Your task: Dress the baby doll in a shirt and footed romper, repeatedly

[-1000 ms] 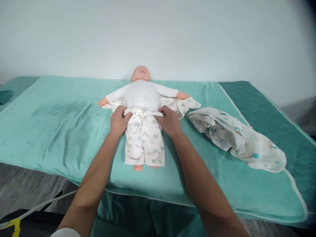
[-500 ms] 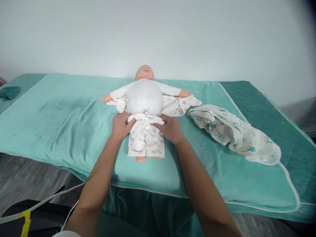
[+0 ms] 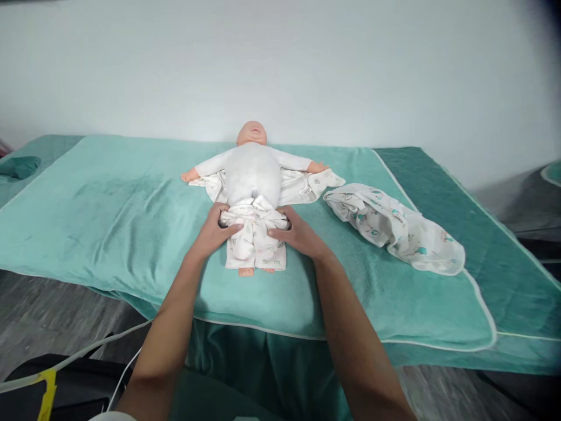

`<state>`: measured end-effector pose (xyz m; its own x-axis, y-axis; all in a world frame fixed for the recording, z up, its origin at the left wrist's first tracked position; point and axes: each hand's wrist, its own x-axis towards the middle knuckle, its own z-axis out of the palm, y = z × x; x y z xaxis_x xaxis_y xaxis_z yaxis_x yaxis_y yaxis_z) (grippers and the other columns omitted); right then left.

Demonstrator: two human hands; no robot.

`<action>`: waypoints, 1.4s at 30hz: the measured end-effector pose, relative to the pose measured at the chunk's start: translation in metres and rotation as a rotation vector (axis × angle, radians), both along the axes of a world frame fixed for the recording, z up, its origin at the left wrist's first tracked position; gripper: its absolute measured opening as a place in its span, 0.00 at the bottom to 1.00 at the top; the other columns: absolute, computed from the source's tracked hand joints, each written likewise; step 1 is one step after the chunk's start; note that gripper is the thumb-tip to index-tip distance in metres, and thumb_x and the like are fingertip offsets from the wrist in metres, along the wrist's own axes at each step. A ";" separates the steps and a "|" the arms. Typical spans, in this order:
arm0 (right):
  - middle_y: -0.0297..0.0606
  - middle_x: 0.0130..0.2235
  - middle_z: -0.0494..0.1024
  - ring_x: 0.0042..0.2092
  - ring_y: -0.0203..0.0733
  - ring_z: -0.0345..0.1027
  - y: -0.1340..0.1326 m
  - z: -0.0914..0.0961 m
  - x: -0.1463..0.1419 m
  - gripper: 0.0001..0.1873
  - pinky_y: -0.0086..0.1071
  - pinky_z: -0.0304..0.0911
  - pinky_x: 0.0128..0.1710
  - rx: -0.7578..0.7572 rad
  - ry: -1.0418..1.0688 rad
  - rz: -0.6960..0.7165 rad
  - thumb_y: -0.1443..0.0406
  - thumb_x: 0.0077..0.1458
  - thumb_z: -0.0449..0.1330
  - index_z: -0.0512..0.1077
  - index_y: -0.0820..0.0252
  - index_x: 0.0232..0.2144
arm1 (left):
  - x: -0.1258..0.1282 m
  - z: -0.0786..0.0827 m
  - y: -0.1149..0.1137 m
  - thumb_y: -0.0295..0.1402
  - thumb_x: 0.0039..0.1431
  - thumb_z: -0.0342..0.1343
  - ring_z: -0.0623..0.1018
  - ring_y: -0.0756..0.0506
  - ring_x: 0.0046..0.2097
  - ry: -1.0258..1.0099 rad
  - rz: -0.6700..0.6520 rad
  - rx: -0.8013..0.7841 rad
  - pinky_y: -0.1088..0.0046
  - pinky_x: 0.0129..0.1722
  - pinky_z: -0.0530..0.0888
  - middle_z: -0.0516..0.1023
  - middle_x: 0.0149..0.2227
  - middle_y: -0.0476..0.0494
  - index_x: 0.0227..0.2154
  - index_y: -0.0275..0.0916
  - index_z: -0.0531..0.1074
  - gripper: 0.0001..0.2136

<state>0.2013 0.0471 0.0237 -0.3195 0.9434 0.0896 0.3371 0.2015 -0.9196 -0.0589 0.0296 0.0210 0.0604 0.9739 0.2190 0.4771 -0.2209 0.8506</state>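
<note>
A baby doll (image 3: 254,169) with a pink head and white cloth body lies on its back, arms spread. Patterned white baby pants (image 3: 256,248) cover its legs, the feet poking out below the cuffs. At the left of the waistband, my left hand (image 3: 215,231) grips the pants, thumb across the front and fingers around the side. My right hand (image 3: 300,231) holds the opposite side the same way, its fingertips partly hidden. Under the doll's back and arms lies an open patterned baby top (image 3: 302,188).
A crumpled white printed cloth (image 3: 394,228) lies to the right on the green padded mat (image 3: 109,204). Behind the bed stands a white wall (image 3: 280,64). A pale cable (image 3: 105,344) with yellow tape runs at the lower left, above a dark object.
The waistband fabric now bunches higher at the doll's lower belly. My thumbs have slid lower on the front of the pants. The view has shifted slightly.
</note>
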 end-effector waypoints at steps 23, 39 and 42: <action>0.53 0.59 0.67 0.60 0.59 0.62 -0.077 -0.016 -0.010 0.53 0.48 0.60 0.60 0.120 -0.085 -0.049 0.49 0.33 0.76 0.60 0.58 0.58 | 0.000 -0.023 -0.069 0.48 0.42 0.74 0.63 0.33 0.67 0.108 -0.176 0.148 0.55 0.66 0.63 0.60 0.64 0.32 0.67 0.43 0.54 0.51; 0.36 0.33 0.80 0.37 0.48 0.72 -0.120 0.017 -0.021 0.10 0.34 0.58 0.35 -0.044 -0.274 -0.220 0.57 0.48 0.64 0.71 0.55 0.31 | 0.015 -0.007 -0.098 0.31 0.53 0.63 0.81 0.37 0.46 0.350 -0.082 0.127 0.59 0.46 0.74 0.83 0.46 0.41 0.46 0.44 0.71 0.16; 0.32 0.30 0.78 0.34 0.44 0.69 -0.124 0.035 -0.018 0.11 0.33 0.58 0.33 -0.229 -0.151 -0.141 0.59 0.45 0.64 0.75 0.58 0.31 | 0.014 0.015 -0.102 0.33 0.52 0.63 0.80 0.39 0.46 0.175 -0.159 -0.050 0.62 0.45 0.74 0.82 0.47 0.46 0.45 0.45 0.71 0.16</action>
<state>0.1835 -0.0764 0.0592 -0.1774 0.9695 -0.1692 0.4834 -0.0639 -0.8730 -0.0448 -0.0725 0.0359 0.2468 0.9584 0.1436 0.5810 -0.2649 0.7696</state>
